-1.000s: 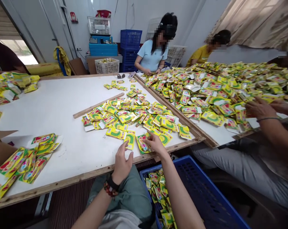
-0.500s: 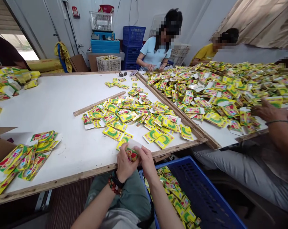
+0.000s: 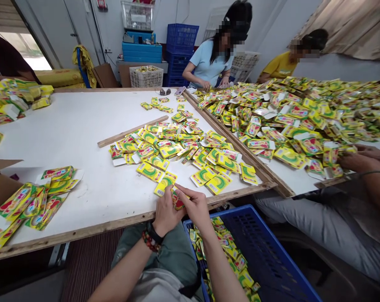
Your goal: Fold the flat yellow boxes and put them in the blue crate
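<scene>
Both hands meet over the table's front edge around one small printed carton [image 3: 178, 202]. My left hand [image 3: 167, 212] grips it from the left, fingers closed round its side. From the right, my right hand [image 3: 194, 205] pinches its upper end, thumb and fingers pressed together there. Most of the carton is covered by my fingers; a red and yellow printed face shows between them. Just beyond lies a flat yellow carton [image 3: 165, 183], close to my left fingertips. A loose heap of similar yellow and green cartons [image 3: 169, 149] spreads behind it on the white table [image 3: 92, 184].
A blue crate [image 3: 281, 260] holding cartons stands below the edge at my right. A wooden divider [image 3: 230, 136] separates a big carton pile [image 3: 290, 113]. Flattened cartons [image 3: 35, 201] and a cardboard box [image 3: 1, 188] lie left. Co-workers sit around the table, one close at right.
The carton's white end flap, raised before, no longer shows; my right fingers have moved over that end. The view has shifted slightly. The co-worker's hand at right has moved lower.
</scene>
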Demonstrator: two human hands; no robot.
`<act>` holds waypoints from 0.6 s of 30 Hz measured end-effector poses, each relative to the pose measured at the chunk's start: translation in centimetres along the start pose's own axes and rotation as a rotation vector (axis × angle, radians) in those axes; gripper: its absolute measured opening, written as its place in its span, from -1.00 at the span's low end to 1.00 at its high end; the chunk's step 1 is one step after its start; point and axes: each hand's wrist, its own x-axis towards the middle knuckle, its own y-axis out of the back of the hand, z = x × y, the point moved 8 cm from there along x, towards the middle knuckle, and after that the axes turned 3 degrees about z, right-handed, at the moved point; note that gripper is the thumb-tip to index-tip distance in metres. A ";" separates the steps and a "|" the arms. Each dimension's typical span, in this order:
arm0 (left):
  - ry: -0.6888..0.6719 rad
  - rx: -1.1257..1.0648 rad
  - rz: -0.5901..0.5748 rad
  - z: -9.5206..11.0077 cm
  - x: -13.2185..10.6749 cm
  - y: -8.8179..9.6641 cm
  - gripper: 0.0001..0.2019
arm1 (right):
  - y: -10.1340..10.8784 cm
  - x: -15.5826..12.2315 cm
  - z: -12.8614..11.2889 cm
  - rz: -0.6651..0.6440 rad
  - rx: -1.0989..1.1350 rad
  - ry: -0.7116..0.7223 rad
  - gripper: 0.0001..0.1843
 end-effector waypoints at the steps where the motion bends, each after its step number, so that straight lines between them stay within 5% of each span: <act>1: -0.003 -0.002 0.007 0.0 0.0 0.0 -0.45 | -0.1 0.1 -0.1 -0.033 -0.008 0.005 -0.69; 6: -0.005 -0.059 0.064 -0.3 0.0 0.4 -0.57 | -2.1 -0.7 -2.1 -0.191 -0.239 0.277 -0.64; 10: -0.117 -0.135 -0.002 0.7 -0.2 0.5 -0.57 | -1.2 -3.8 -2.8 -0.121 -0.361 0.497 -0.60; 12: -0.257 -0.167 -0.096 2.1 -0.5 0.2 -0.36 | 2.6 -5.3 -1.4 0.001 -0.456 0.433 -0.61; 14: -0.334 -0.166 -0.141 2.9 -0.7 0.1 -0.23 | 8.8 -5.7 0.8 0.182 -0.604 0.247 -0.62; 18: -0.258 -0.143 -0.059 2.6 -0.3 0.5 -0.55 | 20.1 0.1 4.3 0.285 -0.743 0.041 -0.39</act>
